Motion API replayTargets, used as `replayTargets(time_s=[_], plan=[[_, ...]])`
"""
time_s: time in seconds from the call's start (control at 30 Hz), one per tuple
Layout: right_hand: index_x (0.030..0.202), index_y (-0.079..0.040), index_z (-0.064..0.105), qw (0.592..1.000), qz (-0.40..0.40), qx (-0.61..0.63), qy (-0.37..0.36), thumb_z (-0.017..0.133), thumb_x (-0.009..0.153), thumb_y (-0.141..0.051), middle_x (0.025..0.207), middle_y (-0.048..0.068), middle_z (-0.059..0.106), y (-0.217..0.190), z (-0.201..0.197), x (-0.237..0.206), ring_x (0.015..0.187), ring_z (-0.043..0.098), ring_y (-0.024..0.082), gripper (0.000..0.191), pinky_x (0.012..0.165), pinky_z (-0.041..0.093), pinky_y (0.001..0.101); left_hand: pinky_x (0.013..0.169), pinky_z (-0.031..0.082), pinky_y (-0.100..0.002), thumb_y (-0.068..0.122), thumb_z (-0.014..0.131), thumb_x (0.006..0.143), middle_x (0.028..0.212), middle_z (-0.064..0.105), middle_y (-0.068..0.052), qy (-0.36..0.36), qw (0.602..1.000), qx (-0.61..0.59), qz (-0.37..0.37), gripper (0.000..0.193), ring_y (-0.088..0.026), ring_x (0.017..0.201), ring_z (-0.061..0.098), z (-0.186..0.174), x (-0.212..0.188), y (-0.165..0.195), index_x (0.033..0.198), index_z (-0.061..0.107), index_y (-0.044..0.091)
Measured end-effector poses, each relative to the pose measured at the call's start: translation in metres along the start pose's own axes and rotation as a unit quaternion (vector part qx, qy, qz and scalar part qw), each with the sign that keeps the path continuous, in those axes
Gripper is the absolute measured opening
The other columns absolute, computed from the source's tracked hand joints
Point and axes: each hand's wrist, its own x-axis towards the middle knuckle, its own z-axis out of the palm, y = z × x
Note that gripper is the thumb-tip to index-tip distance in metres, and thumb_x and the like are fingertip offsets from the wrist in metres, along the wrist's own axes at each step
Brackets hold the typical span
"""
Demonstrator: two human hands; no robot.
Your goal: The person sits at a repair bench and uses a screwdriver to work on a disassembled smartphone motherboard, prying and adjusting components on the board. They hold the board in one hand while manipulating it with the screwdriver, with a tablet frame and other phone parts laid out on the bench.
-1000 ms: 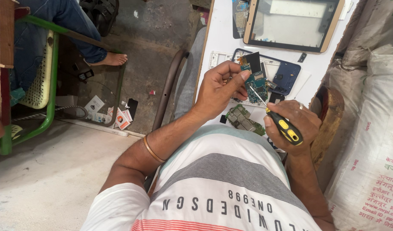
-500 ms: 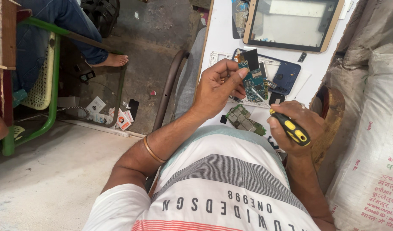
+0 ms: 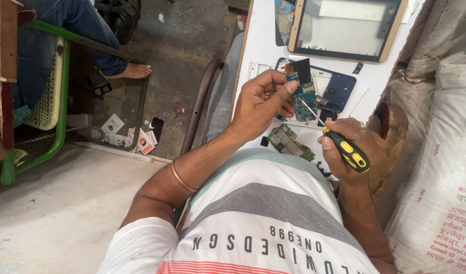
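Observation:
My left hand [image 3: 261, 101] holds a small blue-green circuit board [image 3: 302, 93] with a black flat part at its top, lifted above the white table [image 3: 261, 45]. My right hand [image 3: 350, 149] grips a screwdriver with a black and yellow handle [image 3: 347, 149]; its thin metal tip touches the lower part of the board. A second green circuit board [image 3: 288, 142] lies on the table just under my hands. A dark blue phone shell [image 3: 339, 91] lies behind the held board.
A tablet with a gold frame [image 3: 347, 28] lies at the table's far end. White printed sacks [image 3: 441, 152] stand to the right. To the left are a green chair frame [image 3: 60, 96], another person's bare foot [image 3: 134, 71] and paper scraps [image 3: 129, 134] on the floor.
My right hand has shifted slightly, and the screwdriver tip has come back up against the held board. My left hand has kept the board in about the same place.

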Motion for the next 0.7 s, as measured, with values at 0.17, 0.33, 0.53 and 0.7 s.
replayTargets(time_s=[0.17, 0.33, 0.53, 0.7], plan=[[0.112, 0.006, 0.068, 1.0, -0.011, -0.029, -0.003, 0.073, 0.091, -0.002, 0.09, 0.015, 0.073, 0.0013, 0.0013, 0.0029, 0.074, 0.073, 0.018, 0.023, 0.071, 0.057, 0.0261, 0.06, 0.064, -0.024, 0.022, 0.065, 0.104, 0.081, 0.069, -0.005, 0.0, 1.0, 0.01, 0.0, 0.022, -0.01, 0.07, 0.072, 0.0007, 0.0009, 0.0003, 0.109, 0.064, 0.0], [0.113, 0.006, 0.068, 0.999, -0.013, -0.032, -0.009, 0.074, 0.089, -0.001, 0.089, 0.016, 0.072, -0.0013, -0.0014, 0.0038, 0.076, 0.073, 0.02, 0.025, 0.073, 0.057, 0.0272, 0.06, 0.065, -0.024, 0.022, 0.065, 0.104, 0.082, 0.069, -0.005, -0.007, 1.0, 0.0, 0.004, 0.022, -0.009, 0.07, 0.072, 0.0014, 0.0004, -0.002, 0.109, 0.064, 0.0], [0.11, 0.006, 0.069, 0.999, -0.016, -0.038, -0.012, 0.075, 0.086, 0.0, 0.091, 0.017, 0.072, -0.0033, -0.0024, 0.0085, 0.077, 0.073, 0.022, 0.025, 0.074, 0.058, 0.0282, 0.06, 0.064, -0.023, 0.022, 0.067, 0.104, 0.082, 0.068, -0.005, -0.008, 1.0, 0.0, 0.003, 0.022, -0.009, 0.07, 0.071, 0.0005, 0.0011, -0.0039, 0.109, 0.064, 0.0], [0.106, 0.007, 0.071, 0.998, -0.01, -0.059, -0.021, 0.074, 0.083, 0.001, 0.091, 0.016, 0.071, -0.0076, -0.0051, 0.0092, 0.078, 0.072, 0.023, 0.024, 0.074, 0.058, 0.0299, 0.059, 0.064, -0.023, 0.022, 0.066, 0.103, 0.084, 0.069, -0.005, -0.007, 1.0, -0.001, 0.006, 0.022, -0.008, 0.07, 0.071, 0.0006, 0.0004, -0.0044, 0.11, 0.064, 0.0]])
